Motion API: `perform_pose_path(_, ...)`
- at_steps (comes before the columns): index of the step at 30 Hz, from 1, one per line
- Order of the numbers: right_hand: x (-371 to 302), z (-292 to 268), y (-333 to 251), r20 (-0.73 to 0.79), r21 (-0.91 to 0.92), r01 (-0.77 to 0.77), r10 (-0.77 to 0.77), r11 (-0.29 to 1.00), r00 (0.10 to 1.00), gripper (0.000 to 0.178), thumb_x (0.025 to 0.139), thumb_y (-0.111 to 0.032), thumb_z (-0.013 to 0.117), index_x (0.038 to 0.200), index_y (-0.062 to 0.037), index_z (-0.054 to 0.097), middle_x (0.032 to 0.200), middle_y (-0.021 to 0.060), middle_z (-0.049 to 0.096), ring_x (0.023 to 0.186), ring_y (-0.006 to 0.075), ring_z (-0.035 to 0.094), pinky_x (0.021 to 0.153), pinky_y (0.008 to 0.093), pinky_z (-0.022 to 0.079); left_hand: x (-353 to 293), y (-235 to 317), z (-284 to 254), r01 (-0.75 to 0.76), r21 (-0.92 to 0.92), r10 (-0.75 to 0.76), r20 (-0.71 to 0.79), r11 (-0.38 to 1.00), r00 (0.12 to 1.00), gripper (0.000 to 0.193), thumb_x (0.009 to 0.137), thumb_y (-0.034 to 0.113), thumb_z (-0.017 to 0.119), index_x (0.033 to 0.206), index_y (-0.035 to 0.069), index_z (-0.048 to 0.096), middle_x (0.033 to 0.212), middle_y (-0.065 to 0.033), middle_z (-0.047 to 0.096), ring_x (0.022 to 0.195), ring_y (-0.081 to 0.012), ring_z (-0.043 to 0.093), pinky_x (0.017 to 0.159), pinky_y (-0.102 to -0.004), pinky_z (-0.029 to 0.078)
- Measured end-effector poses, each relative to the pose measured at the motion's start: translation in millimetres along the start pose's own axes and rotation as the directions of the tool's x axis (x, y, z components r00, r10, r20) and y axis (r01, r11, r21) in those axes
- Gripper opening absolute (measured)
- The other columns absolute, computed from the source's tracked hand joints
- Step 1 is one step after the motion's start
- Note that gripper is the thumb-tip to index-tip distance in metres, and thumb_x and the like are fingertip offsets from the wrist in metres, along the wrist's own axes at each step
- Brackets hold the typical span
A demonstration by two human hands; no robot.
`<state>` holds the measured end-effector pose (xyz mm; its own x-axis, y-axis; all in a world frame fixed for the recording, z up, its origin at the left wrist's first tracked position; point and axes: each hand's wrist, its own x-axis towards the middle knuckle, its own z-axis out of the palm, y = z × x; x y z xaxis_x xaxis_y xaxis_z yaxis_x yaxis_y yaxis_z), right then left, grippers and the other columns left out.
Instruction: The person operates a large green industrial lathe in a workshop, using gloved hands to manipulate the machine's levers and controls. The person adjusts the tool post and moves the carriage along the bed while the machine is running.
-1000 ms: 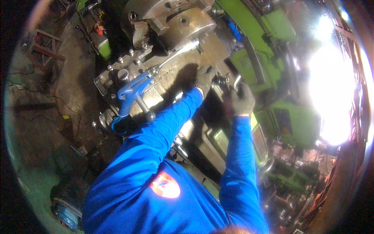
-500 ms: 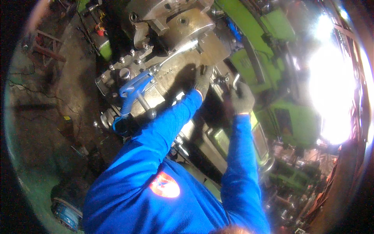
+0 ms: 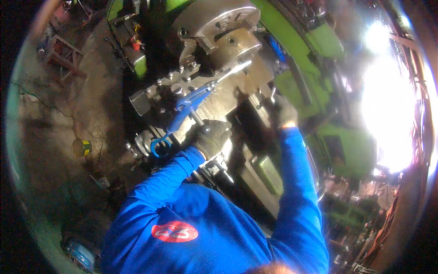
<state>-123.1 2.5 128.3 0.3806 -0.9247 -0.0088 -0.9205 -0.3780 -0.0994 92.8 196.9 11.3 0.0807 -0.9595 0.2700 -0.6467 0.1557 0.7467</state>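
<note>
My left hand (image 3: 211, 138), in a dark work glove, is closed around the end of a metal lever (image 3: 197, 118) on the lathe carriage, and covers most of its knob. Just above it a blue air blow gun (image 3: 187, 106) lies across the carriage, its long nozzle pointing toward the chuck. My right hand (image 3: 286, 112), also gloved, is closed on a small bent metal key (image 3: 273, 94), like a hex key, whose bright end sticks up past the fingers. Most of that key is hidden in the glove.
At the top is the large lathe chuck (image 3: 219, 18) with a round metal workpiece (image 3: 235, 43) before it. A tool post with several bolts (image 3: 171, 75) stands left of the blow gun. Green machine panels (image 3: 342, 141) run along the right. A small tin (image 3: 82, 147) stands on the floor.
My left hand has drawn back from near the workpiece, down and left to the lever. My right hand still holds the bent key. The whole view has shifted slightly.
</note>
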Motion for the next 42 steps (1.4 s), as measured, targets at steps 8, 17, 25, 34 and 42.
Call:
perform_pose_path(8, 8.8, -3.3, -26.8, 0.106, -0.049, -0.196, 0.2, 0.979, 0.974, 0.034, 0.1, -0.04, 0.064, 0.122, -0.0145, 0.069, 0.121, 0.018, 0.072, 0.116, 0.0403, 0.067, 0.094, 0.051, 0.053, -5.2, -16.3, 2.3, -0.327, 0.455, 0.208, 0.292, 0.829, 0.934, 0.018, 0.095, 0.029, 0.059, 0.097, 0.016, 0.071, 0.092, -0.0074, 0.068, 0.095, -0.0305, 0.067, 0.083, -0.0479, 0.049)
perform_pose_path(17, 27.6, -17.2, -56.8, 0.227, -0.162, -0.308, 0.339, 0.938, 0.913, 0.056, 0.083, -0.045, 0.078, 0.13, -0.0182, 0.067, 0.129, 0.0162, 0.071, 0.121, 0.0403, 0.065, 0.099, 0.0504, 0.052, 4.7, -13.5, -3.5, -0.142, 0.311, 0.016, 0.376, 0.94, 0.927, 0.019, 0.094, 0.028, 0.062, 0.093, 0.01, 0.07, 0.091, -0.0088, 0.068, 0.095, -0.0292, 0.066, 0.081, -0.0491, 0.053)
perform_pose_path(25, 18.3, -5.0, -52.2, 0.153, -0.121, -0.289, 0.306, 0.95, 0.94, 0.053, 0.085, -0.042, 0.077, 0.131, -0.0187, 0.067, 0.126, 0.0168, 0.072, 0.12, 0.0402, 0.066, 0.099, 0.0497, 0.052, 4.9, 9.5, -44.5, 0.238, 0.032, -0.239, 0.243, 0.971, 0.94, 0.025, 0.094, 0.026, 0.06, 0.098, 0.006, 0.074, 0.091, -0.0153, 0.074, 0.091, -0.0333, 0.073, 0.076, -0.0493, 0.057)
perform_pose_path(34, 19.6, 6.1, -34.3, 0.092, -0.178, -0.238, 0.257, 0.955, 0.962, 0.035, 0.096, -0.033, 0.065, 0.129, -0.022, 0.068, 0.123, 0.0182, 0.073, 0.118, 0.039, 0.068, 0.099, 0.0508, 0.053, 11.5, 14.3, -32.8, -0.217, 0.431, 0.058, 0.352, 0.876, 0.934, 0.016, 0.089, 0.023, 0.067, 0.091, 0.012, 0.078, 0.09, -0.01, 0.077, 0.092, -0.0303, 0.075, 0.076, -0.0484, 0.058)
perform_pose_path(42, 5.4, 28.9, -23.7, -0.152, 0.175, -0.261, 0.288, 0.949, 0.945, 0.037, 0.107, -0.035, 0.05, 0.137, -0.0178, 0.062, 0.133, 0.0216, 0.067, 0.12, 0.0437, 0.065, 0.1, 0.053, 0.052, 24.6, 36.8, -29.0, -0.256, 0.587, -0.02, 0.421, 0.768, 0.907, 0.02, 0.091, 0.023, 0.063, 0.087, 0.015, 0.081, 0.087, -0.0095, 0.077, 0.089, -0.0289, 0.076, 0.077, -0.0452, 0.057)
